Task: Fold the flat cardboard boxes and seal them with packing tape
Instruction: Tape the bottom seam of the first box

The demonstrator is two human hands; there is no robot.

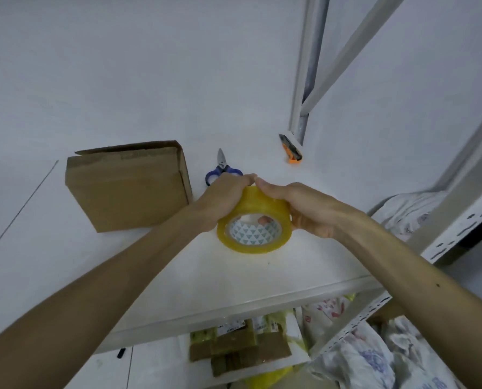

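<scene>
over the white shelf [178,276] we've got the tape [255,220] clamped in both hands, left [223,197] and right [304,206], thumbs meeting on top hunting the end, so next we probably peel a strip and carry it left to the folded box [127,186].

Cardboard box [127,189]: brown, folded shut, low and flat, lying on the white counter [234,276].
Tape roll [262,204]: yellowish clear, white triangle-printed core, on edge, gripped between left hand [223,197] and right hand [304,209].
</scene>
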